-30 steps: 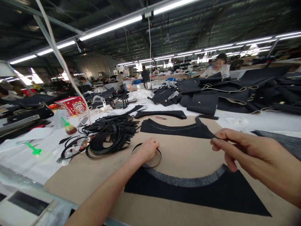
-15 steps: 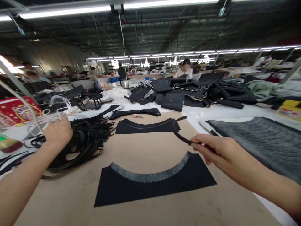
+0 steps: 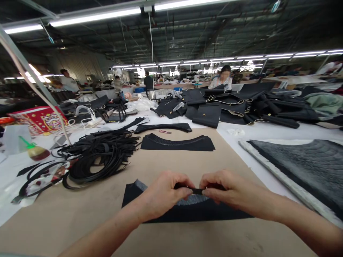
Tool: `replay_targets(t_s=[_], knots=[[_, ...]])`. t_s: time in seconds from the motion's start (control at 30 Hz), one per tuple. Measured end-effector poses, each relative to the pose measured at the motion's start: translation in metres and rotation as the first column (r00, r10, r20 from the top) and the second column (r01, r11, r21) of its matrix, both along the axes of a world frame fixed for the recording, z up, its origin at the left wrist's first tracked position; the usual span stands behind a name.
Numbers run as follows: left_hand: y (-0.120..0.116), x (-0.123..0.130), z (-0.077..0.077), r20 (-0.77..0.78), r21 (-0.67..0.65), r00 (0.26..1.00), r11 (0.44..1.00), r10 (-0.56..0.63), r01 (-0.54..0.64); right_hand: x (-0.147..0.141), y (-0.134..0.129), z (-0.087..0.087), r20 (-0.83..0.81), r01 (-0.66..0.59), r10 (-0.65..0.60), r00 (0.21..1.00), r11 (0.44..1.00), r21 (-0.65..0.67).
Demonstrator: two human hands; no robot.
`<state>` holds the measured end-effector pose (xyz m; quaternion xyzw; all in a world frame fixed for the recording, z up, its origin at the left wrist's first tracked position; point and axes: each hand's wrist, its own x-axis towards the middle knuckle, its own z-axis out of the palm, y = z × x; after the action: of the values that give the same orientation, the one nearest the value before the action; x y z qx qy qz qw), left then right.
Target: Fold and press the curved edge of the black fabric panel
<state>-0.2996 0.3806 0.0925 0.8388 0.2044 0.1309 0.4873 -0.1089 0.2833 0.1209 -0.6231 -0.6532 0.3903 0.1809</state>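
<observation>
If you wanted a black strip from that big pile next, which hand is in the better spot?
Probably the left hand: the pile of black strips lies off to the left, and the right hand is farther away. Both hands pinch a dark strip, though.

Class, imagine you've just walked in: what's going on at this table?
A person's left hand and right hand pinch a dark strip between them, over a black panel with a curved grey edge. Whether strip and panel touch is unclear. Similar black pieces lie beyond; a heap of black straps lies to the left.
</observation>
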Motion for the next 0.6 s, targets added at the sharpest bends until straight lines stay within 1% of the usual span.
replay_targets(t_s=[0.07, 0.1, 0.17, 0.27, 0.4, 0.5, 0.6], knots=[[0.005, -0.003, -0.003, -0.059, -0.050, 0.998, 0.999, 0.009, -0.012, 0.003, -0.001, -0.006, -0.057, 0.011, -0.017, 0.998, 0.995, -0.095], [0.007, -0.004, -0.004, -0.081, -0.067, 0.997, 0.997, 0.020, -0.025, 0.005, -0.001, -0.008, -0.062, 0.013, -0.019, 0.998, 0.994, -0.106], [0.009, -0.005, -0.004, -0.128, -0.091, 0.991, 0.994, 0.046, -0.058, 0.007, 0.000, -0.014, -0.045, 0.029, -0.033, 0.998, 0.996, -0.085], [0.010, -0.005, -0.005, -0.193, -0.132, 0.980, 0.988, 0.048, -0.074, 0.010, 0.003, -0.019, -0.012, 0.023, -0.024, 1.000, 0.999, -0.047], [0.015, -0.002, -0.012, -0.217, -0.129, 0.974, 0.986, 0.072, -0.102, 0.013, 0.004, -0.023, 0.053, -0.008, 0.007, 0.999, 1.000, 0.022], [0.020, -0.002, -0.018, -0.232, -0.124, 0.971, 0.989, 0.055, -0.086, 0.014, 0.004, -0.025, 0.083, -0.005, 0.003, 0.997, 0.999, 0.032], [0.023, -0.003, -0.019, -0.256, -0.113, 0.966, 0.992, 0.024, -0.055, 0.016, 0.006, -0.027, 0.100, 0.018, -0.021, 0.995, 1.000, 0.025]])
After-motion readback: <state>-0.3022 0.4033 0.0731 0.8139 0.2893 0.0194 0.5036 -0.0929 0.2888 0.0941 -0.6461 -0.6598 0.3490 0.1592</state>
